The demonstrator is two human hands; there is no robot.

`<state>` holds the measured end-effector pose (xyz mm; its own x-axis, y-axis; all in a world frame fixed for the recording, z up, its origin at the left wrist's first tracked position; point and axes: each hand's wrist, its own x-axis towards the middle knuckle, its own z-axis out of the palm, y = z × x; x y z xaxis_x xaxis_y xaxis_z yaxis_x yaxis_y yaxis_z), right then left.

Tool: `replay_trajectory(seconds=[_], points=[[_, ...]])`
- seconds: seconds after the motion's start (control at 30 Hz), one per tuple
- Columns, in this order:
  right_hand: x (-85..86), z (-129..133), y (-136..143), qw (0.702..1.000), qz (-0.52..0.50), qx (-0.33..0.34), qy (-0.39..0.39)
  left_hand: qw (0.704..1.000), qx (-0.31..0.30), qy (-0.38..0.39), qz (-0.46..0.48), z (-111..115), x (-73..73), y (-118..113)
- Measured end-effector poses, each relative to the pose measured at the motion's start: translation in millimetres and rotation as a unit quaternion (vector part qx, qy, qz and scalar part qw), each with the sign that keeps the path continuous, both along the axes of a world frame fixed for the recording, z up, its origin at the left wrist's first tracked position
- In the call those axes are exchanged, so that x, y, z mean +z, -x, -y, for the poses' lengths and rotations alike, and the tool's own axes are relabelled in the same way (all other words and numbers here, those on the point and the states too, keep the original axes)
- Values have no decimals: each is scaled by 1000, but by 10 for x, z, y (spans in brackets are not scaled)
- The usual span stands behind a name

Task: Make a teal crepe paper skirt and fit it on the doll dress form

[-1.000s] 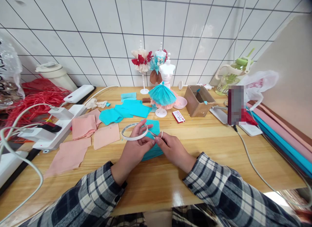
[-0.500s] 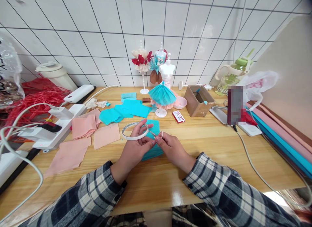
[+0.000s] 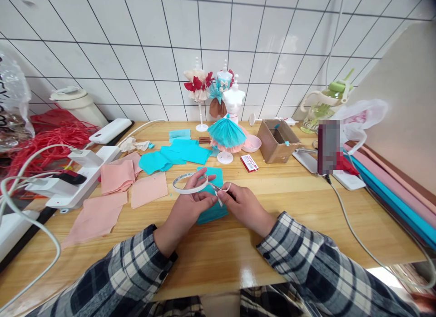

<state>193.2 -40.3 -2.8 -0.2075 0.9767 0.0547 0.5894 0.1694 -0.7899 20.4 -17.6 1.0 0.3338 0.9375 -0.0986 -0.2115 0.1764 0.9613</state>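
A narrow roll of white double-sided tape (image 3: 195, 190) hangs around the fingers of my left hand (image 3: 190, 205). Thumb and fingers of that hand come together near the tape's loose end. My right hand (image 3: 248, 207) grips small scissors (image 3: 227, 187) with a pale finger loop; their blades point left toward the left fingertips. A short white tape end (image 3: 220, 200) shows between the two hands. Below them, a turquoise crepe paper piece (image 3: 213, 214) lies on the table, partly covered by the hands.
Pink paper pieces (image 3: 149, 190) and turquoise sheets (image 3: 185, 151) lie on the left. Behind stands a mini dress form (image 3: 233, 100) with a turquoise skirt, near a cardboard box (image 3: 277, 146), a small red-and-white box (image 3: 250, 163) and a pink bowl (image 3: 252, 143). A power strip (image 3: 83, 174) is at left.
My right hand has shifted slightly right, and the scissors and a short tape end show more plainly. The tape roll has tilted and moved slightly right with my left hand.
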Motion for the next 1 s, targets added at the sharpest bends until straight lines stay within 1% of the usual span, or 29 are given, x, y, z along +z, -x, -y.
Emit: replay_trajectory(seconds=[0.13,0.23,0.3,0.37,0.4,0.47,0.53,0.57,0.63,0.73,0.83,0.93,1.0], points=[[110,-69,-193,994,105,33,4,999,-21,46,20,-2,-28,12],[130,-139,-361,983,172,64,3,997,-30,68,14,12,-13,9],[92,-193,-465,975,216,53,-5,997,-35,73,13,17,6,5],[36,-247,-540,969,248,22,-8,997,-35,68,11,13,16,4],[11,-268,-561,969,245,-1,-10,997,-34,62,8,9,15,4],[-11,-290,-555,978,196,-54,-39,998,-34,44,-2,1,2,2],[8,-269,-486,986,104,-92,-95,999,-44,24,-17,0,-18,-4],[29,-244,-432,986,59,-93,-121,998,-52,16,-25,4,-26,-10],[73,-175,-305,989,-8,-64,-136,997,-64,10,-39,18,-30,-23],[100,-84,-135,993,-41,-26,-109,996,-75,16,-47,44,-11,-42],[78,-66,-63,994,-59,-27,-87,995,-81,18,-47,52,10,-49],[58,-98,-76,994,-102,-33,-20,996,-77,15,-49,38,7,-43],[62,-118,-94,988,-153,-22,31,996,-65,10,-53,21,1,-33]])
